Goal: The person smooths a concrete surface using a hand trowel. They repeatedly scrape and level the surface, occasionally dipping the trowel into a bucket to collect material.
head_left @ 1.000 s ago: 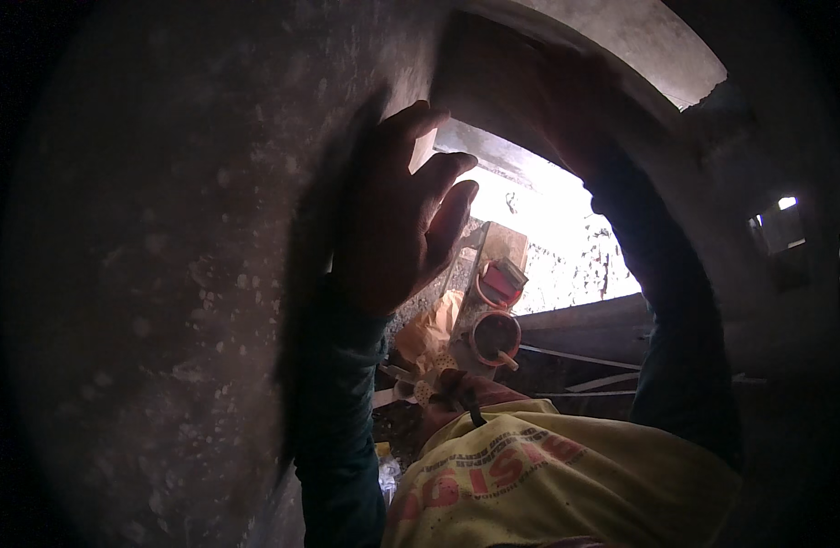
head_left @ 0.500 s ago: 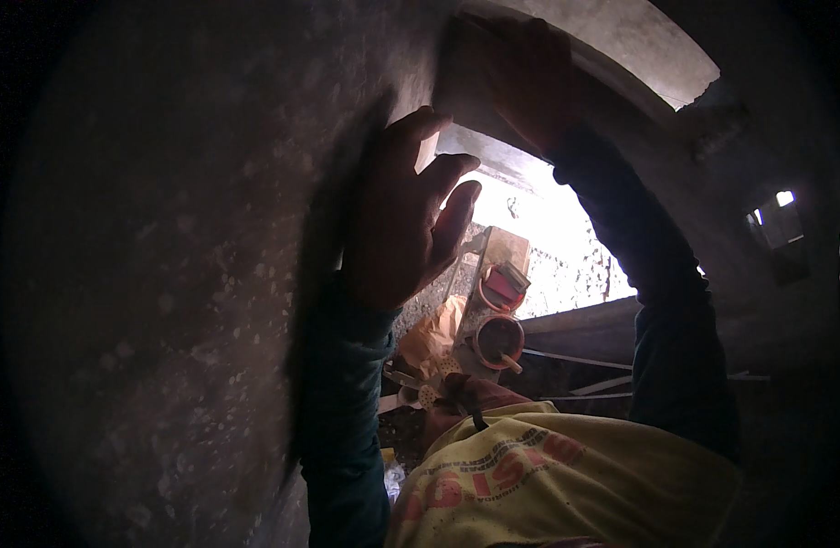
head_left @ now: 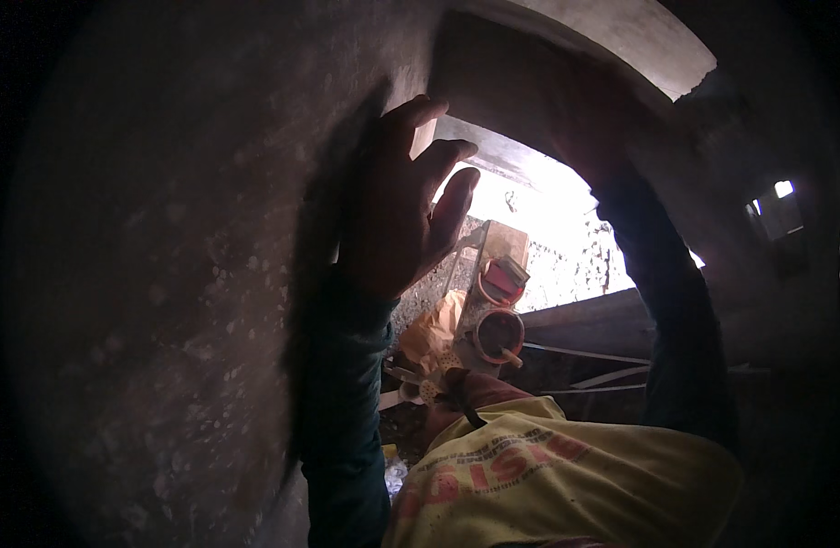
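Note:
My left hand (head_left: 388, 215) is raised beside the grey, speckled wall (head_left: 191, 301), its fingers spread apart and curved, with nothing visible in them. Its shadow falls on the wall just to its left. Higher up and to the right, my right hand (head_left: 595, 119) is a dim shape in deep shadow in front of the dark surface (head_left: 493, 73) under the bright curved edge. Its fingers cannot be made out, nor whether they hold anything. Both forearms wear dark sleeves.
Below, a plank (head_left: 506, 239) carries a round bucket (head_left: 498, 336) with a handle sticking out, and a second bucket (head_left: 502, 281) with a reddish block-like thing in it. A crumpled tan bag (head_left: 429, 333) lies beside them. Pale strips (head_left: 589, 356) stretch to the right.
My right hand has moved right and slightly down, deeper into the shadow. My left hand stays nearly in place, its fingers still spread.

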Demonstrator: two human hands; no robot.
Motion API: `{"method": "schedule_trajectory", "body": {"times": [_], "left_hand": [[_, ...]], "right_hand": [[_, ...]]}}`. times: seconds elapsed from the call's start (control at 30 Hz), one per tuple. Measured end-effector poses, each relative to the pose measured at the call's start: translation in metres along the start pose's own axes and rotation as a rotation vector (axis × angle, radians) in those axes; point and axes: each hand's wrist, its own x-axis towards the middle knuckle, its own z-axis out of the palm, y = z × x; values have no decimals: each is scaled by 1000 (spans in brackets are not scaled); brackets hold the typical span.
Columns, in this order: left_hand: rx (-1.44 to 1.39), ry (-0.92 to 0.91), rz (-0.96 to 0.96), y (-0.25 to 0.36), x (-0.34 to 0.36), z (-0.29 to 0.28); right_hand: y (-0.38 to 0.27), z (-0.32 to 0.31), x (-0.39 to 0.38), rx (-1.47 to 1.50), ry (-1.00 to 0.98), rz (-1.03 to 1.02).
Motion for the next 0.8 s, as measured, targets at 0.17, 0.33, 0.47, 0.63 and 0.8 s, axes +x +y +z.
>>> {"method": "schedule_trajectory", "body": {"times": [0.17,0.33,0.47,0.63,0.8], "left_hand": [[-7,-36,-23,1,-7,-2],[0,-37,-26,0,-10,0],[-7,-38,-34,1,-7,0],[-38,7,-14,-1,-4,1],[-6,5,-7,-4,-7,2]], "right_hand": [[-19,44,42,-27,7,19],[1,31,9,-33,-21,-22],[45,-25,-55,-88,-71,-78],[102,-74,-72,-266,-7,-248],[79,-49,22,370,-144,192]]}}
